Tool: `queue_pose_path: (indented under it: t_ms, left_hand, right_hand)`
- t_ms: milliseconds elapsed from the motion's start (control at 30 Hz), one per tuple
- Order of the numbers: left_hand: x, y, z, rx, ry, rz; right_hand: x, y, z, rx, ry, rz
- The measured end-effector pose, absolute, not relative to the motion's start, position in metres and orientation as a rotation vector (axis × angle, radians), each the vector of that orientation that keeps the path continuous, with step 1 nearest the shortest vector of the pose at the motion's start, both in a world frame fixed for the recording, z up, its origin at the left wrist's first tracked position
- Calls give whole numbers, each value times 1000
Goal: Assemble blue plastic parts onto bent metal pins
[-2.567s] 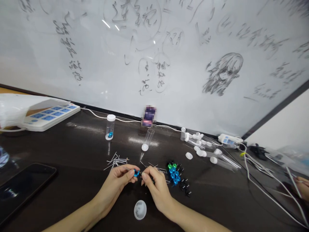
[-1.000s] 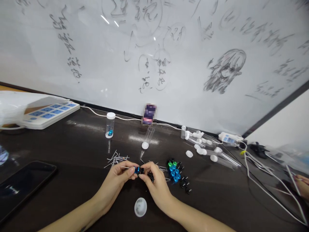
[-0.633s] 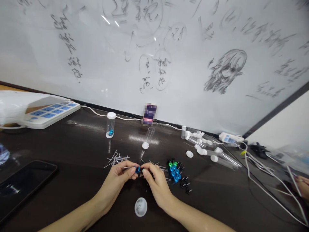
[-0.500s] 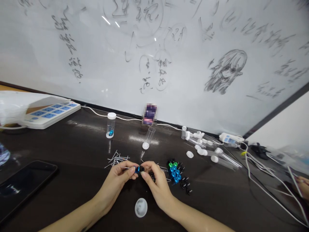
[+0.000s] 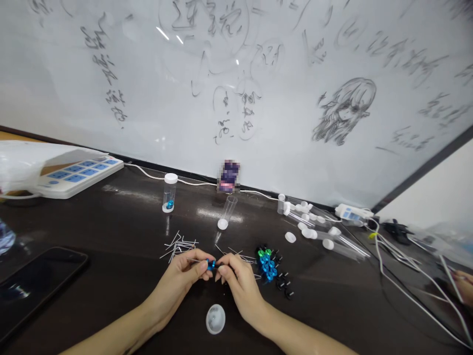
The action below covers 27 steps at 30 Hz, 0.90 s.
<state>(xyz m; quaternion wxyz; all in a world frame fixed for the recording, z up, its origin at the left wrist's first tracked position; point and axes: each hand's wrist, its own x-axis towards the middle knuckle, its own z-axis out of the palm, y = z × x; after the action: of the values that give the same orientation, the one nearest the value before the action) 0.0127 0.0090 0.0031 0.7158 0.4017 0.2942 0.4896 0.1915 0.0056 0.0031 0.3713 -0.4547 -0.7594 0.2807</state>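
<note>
My left hand [image 5: 180, 278] and my right hand [image 5: 238, 282] meet fingertip to fingertip low in the middle of the dark table [image 5: 111, 231]. Between them they pinch a small blue part [image 5: 211, 265] with a thin metal pin sticking out on the left side. Both hands are closed in a pinch. A heap of small blue, green and black parts [image 5: 269, 268] lies just right of my right hand. Loose metal pins [image 5: 179, 244] lie scattered just beyond my left hand. A round white cap [image 5: 215, 319] rests on the table between my wrists.
A capped vial [image 5: 169, 193] with blue parts stands further back, and an open clear tube [image 5: 226, 213] lies tilted near it. Several tubes and white caps [image 5: 318, 231] lie at the right, beside white cables [image 5: 399, 276]. A black phone [image 5: 33, 281] and a power strip [image 5: 74, 175] sit left. Another person's hand [image 5: 463, 286] shows at the far right edge.
My hands have stayed together on the blue part, with only small shifts of the fingers. The view has drifted slightly.
</note>
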Motion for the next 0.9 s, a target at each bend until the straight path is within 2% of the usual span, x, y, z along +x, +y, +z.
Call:
queue_pose_path:
  t_ms: [367, 733, 900]
  left_hand:
    - [12, 10, 3, 854, 642, 1086]
    - [13, 11, 1, 874, 624, 1074]
    - [12, 11, 0, 866, 638, 1087]
  right_hand:
    - [189, 2, 4, -1120, -1931, 607]
    - [190, 3, 7, -1190, -1900, 739]
    - [190, 4, 5, -1160, -1886, 644]
